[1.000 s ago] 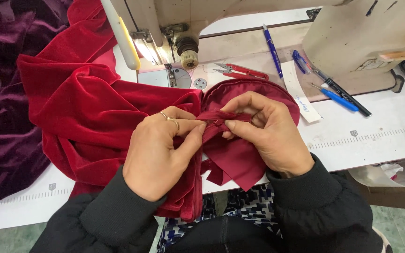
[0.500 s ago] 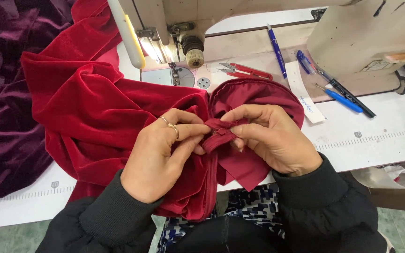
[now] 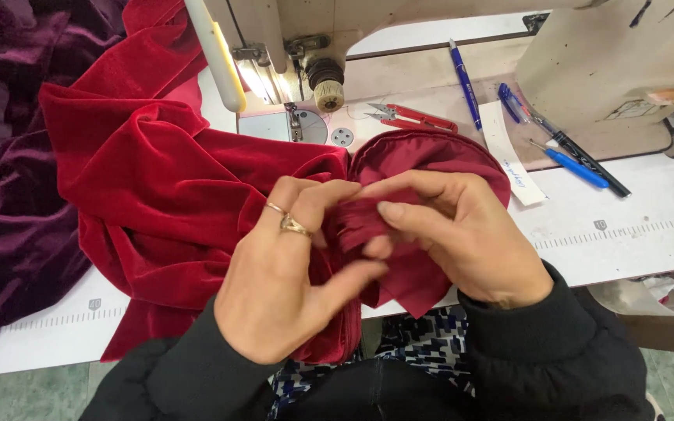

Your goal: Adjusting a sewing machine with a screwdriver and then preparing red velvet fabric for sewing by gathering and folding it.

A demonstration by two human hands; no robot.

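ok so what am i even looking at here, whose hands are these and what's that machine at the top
The picture comes from a camera worn on a person's head, looking down at their own two bare hands. The left hand, with rings on it, and the right hand together pinch a gathered fold of the red velvet fabric. Above them stands a sewing machine on a white table. A purple velvet cloth lies at the left. Near the machine lie red thread snips, a few blue pens and a white paper strip.
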